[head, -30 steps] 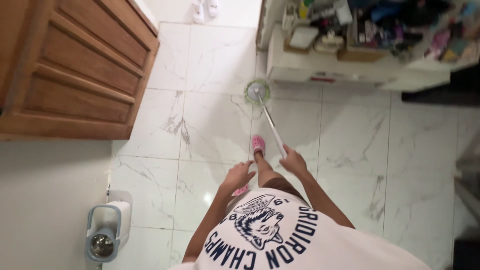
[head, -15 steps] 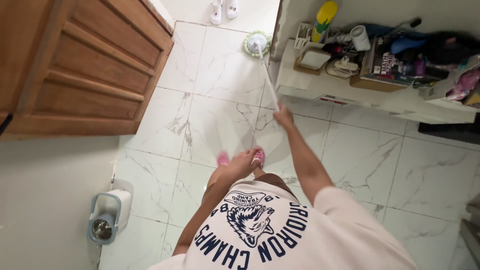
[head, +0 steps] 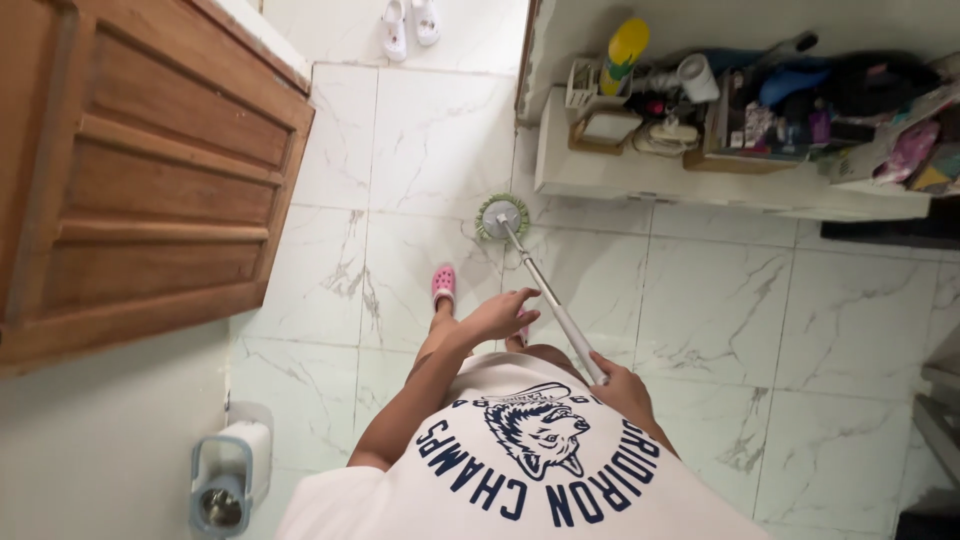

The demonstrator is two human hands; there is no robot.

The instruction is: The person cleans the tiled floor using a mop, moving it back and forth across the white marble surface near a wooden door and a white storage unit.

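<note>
Risk assessment: right hand point(head: 622, 385) has its fingers closed around the slim metal mop handle point(head: 548, 300); left hand point(head: 500, 315) rests beside the shaft with fingers loosely spread, gripping nothing. Round green-fringed mop head point(head: 501, 218) sits on the white marble-pattern floor tiles point(head: 700, 320) at 12 o'clock, near the low white shelf point(head: 700, 185) at 1 o'clock — a one-handed push could knock its clutter. Wet tile near the pink clog point(head: 443, 283) invites slipping.

A home's tiled room: glossy white marble-look floor tiles point(head: 700, 310), a panelled wooden door point(head: 150, 190) left of them, a low white shelf point(head: 700, 185) crammed with household clutter, white slippers point(head: 410, 22) beyond the door.
</note>
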